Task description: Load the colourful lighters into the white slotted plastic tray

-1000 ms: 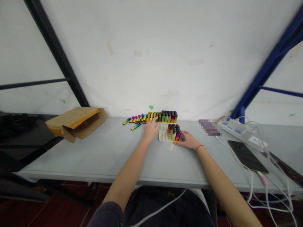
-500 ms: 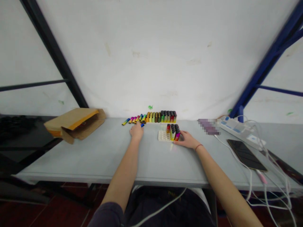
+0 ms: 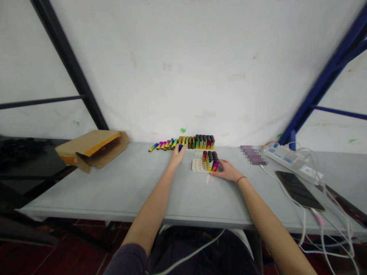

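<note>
My left hand is closed round a dark blue lighter, just in front of the standing rows. To its right sits a white tray with round-looking pockets. Several black-topped lighters in white, yellow, pink and red stand upright at the tray's right end; pockets at its left end show bare. My right hand grips the tray's right side, its thumb along the front edge and its fingers beside the lighters. Loose two-coloured lighters lie on their sides left of my left hand.
Against the wall stand yellow-topped lighters and black-topped lighters in rows. An opened cardboard box lies at left. On the right are a phone, a power strip and tangled white cables on the grey table.
My left hand has moved right from the loose lighters towards the tray, carrying the blue lighter, which now points more upright. My right hand has stayed at the tray.
</note>
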### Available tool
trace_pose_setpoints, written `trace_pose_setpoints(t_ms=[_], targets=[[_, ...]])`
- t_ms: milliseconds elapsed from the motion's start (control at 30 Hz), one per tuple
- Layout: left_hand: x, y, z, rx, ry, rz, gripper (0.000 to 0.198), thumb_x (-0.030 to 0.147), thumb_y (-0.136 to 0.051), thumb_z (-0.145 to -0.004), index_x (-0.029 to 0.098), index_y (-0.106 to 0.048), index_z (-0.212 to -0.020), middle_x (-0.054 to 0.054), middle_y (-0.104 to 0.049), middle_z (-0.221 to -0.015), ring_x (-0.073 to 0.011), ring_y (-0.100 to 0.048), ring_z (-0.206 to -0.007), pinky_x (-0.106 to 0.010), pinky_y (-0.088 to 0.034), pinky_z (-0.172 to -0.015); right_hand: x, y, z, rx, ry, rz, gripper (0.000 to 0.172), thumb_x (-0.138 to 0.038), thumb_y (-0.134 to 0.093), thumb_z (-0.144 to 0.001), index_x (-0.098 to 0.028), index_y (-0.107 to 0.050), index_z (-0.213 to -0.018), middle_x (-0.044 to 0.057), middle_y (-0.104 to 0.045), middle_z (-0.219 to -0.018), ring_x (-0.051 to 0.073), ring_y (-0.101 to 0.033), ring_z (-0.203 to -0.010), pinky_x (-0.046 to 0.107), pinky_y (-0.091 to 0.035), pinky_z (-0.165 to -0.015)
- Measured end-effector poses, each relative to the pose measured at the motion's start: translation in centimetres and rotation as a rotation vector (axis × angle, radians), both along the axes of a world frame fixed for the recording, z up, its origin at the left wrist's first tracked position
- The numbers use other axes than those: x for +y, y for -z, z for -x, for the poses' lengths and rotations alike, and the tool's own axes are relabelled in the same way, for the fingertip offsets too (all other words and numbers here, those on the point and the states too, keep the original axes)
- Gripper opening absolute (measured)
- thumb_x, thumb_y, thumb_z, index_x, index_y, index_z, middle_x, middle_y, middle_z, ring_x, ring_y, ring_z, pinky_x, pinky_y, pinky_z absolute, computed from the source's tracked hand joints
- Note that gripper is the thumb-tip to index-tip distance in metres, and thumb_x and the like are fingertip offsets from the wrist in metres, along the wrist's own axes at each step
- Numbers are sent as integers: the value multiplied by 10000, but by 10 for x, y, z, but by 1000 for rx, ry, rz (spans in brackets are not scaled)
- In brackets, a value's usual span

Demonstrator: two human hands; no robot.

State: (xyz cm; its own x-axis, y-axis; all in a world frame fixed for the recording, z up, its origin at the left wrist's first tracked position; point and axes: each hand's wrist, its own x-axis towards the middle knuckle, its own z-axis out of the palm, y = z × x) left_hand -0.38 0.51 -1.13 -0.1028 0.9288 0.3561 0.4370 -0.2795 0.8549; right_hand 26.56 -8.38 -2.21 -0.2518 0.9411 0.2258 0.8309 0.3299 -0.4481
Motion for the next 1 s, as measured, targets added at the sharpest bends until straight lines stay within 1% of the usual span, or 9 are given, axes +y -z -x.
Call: trace_pose_setpoints(t_ms=[67, 133, 200, 300, 467, 667, 733, 900, 1000], targets=[[-2, -1, -2, -33, 5, 38, 357, 477, -495, -891, 174, -632, -1020, -67, -682, -933, -201, -648, -918, -306, -507, -853, 0, 1, 0, 0, -5, -7, 777, -608, -705, -686, -131, -554, -1281, 178, -607, -1292, 350, -540, -1195, 487, -430, -1033], [-5, -1, -3, -40, 9, 55, 316, 455, -516, -884, 177, -644, -964, -65, -685, -924, -216, -641, -967, -306, -490, -882, 1, 2, -1, 9, -4, -20, 767, -610, -711, -678, -149, -559, -1272, 170, -613, -1285, 349, -545, -1189, 496, -433, -1026], [-8, -2, -4, -17, 14, 48, 273, 424, -525, -881, 182, -644, -922, -59, -685, -895, -220, -637, -969, -308, -484, -884, 1, 3, -1, 16, -2, -27, 759, -606, -718, -672, -163, -561, -1267, 163, -619, -1280, 348, -550, -1183, 503, -437, -1020], [-12, -2, -6, 32, 36, 22, 234, 383, -503, -889, 188, -632, -881, -48, -679, -864, -207, -635, -915, -310, -486, -866, 0, 1, 0, 8, -4, -16, 756, -600, -711, -685, -157, -556, -1277, 160, -614, -1289, 345, -544, -1193, 494, -432, -1030], [-12, -3, -9, 131, 59, 3, 199, 295, -443, -905, 189, -607, -861, -50, -648, -840, -196, -627, -858, -325, -495, -846, -1, -1, 1, -20, 10, 5, 772, -609, -709, -683, -127, -565, -1270, 181, -604, -1295, 349, -541, -1201, 477, -436, -1031], [-7, -3, -14, 157, -13, -21, 160, 203, -418, -900, 188, -576, -878, -72, -637, -856, -210, -625, -896, -340, -490, -856, 2, 3, -1, -10, 5, -19, 774, -622, -710, -674, -141, -567, -1264, 176, -607, -1294, 349, -543, -1197, 500, -426, -1036], [-8, -2, -13, 170, -17, -22, 149, 212, -428, -901, 191, -572, -867, -71, -637, -853, -213, -625, -898, -342, -492, -853, 3, 4, -1, -2, 1, -27, 762, -619, -714, -672, -156, -570, -1260, 166, -609, -1294, 345, -547, -1192, 498, -430, -1032], [-13, 2, -10, 162, 4, -18, 175, 322, -455, -912, 203, -575, -867, -48, -637, -822, -207, -633, -881, -335, -495, -837, 2, 3, -1, 3, 6, -23, 760, -608, -723, -669, -159, -569, -1262, 166, -613, -1289, 346, -550, -1189, 494, -434, -1029], [-14, 2, -10, 161, 6, -23, 185, 329, -452, -910, 205, -578, -857, -39, -634, -806, -198, -632, -872, -330, -497, -837, 2, 4, 0, 13, 2, -31, 758, -606, -722, -669, -158, -568, -1261, 168, -608, -1296, 349, -550, -1188, 500, -433, -1027]])
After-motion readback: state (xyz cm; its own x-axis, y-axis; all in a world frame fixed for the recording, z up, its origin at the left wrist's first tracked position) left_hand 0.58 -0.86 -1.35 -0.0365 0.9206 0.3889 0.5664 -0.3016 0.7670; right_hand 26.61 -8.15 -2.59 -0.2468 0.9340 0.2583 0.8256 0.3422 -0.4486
